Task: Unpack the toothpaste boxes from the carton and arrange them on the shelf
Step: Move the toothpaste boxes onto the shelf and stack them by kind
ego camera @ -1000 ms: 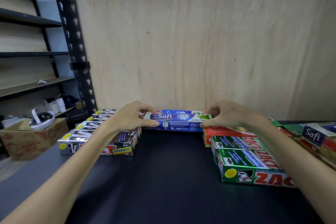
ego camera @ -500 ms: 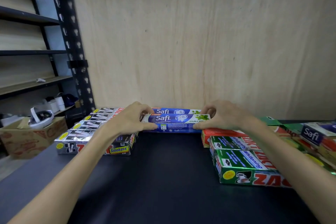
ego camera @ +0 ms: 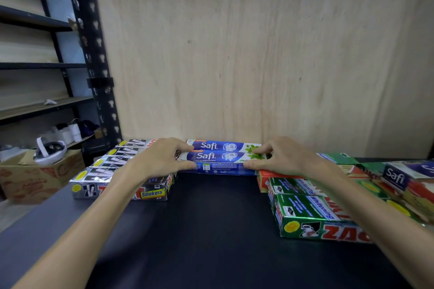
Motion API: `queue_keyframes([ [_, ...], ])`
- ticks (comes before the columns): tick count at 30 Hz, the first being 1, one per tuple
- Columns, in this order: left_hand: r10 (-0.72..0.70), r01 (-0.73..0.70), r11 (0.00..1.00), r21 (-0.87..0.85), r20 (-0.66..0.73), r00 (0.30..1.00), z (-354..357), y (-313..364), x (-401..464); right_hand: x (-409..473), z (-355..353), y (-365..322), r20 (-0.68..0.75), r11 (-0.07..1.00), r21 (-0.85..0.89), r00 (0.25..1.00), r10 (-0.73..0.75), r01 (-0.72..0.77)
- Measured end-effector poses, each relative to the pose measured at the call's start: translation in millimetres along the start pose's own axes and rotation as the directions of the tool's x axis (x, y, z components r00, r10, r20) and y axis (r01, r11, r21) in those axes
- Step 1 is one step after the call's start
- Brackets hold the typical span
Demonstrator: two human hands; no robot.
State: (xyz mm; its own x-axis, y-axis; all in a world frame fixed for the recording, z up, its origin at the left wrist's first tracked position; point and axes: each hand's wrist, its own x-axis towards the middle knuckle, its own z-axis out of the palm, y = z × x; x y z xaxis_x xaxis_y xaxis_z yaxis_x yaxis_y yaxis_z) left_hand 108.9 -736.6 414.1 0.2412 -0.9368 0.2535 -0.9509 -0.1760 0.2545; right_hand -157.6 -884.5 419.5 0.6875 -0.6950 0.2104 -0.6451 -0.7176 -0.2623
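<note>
The dark shelf (ego camera: pixel 211 230) fills the lower frame beneath a plywood back panel (ego camera: pixel 258 54). At centre, against that panel, a blue Safi box (ego camera: pixel 218 158) is pinched at its ends by the left hand (ego camera: pixel 159 162) and right hand (ego camera: pixel 284 159), another Safi box (ego camera: pixel 220 145) lying just behind. The carton is judged light, stiff yet crushable; its short ends are best gripped.

A pale plywood wall (ego camera: pixel 258 54) stood behind; black metal shelving (ego camera: pixel 35 65) (mostly bare boards) lined the left.
</note>
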Motion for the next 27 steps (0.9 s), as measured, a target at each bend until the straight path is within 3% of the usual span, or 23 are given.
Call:
queue_keyframes([
  [19, -0.009, 0.007, 0.993, -0.116, -0.018, 1.0, 5, 12, -9, -7, -7, -10, 0.192, 0.996, -0.069, 0.98, -0.049, 0.064],
  [27, 0.054, -0.057, 0.993, -0.103, -0.039, 0.998, 13, 16, 1, 3, -2, -3, 0.076, 0.993, 0.107, 0.997, 0.034, -0.042],
])
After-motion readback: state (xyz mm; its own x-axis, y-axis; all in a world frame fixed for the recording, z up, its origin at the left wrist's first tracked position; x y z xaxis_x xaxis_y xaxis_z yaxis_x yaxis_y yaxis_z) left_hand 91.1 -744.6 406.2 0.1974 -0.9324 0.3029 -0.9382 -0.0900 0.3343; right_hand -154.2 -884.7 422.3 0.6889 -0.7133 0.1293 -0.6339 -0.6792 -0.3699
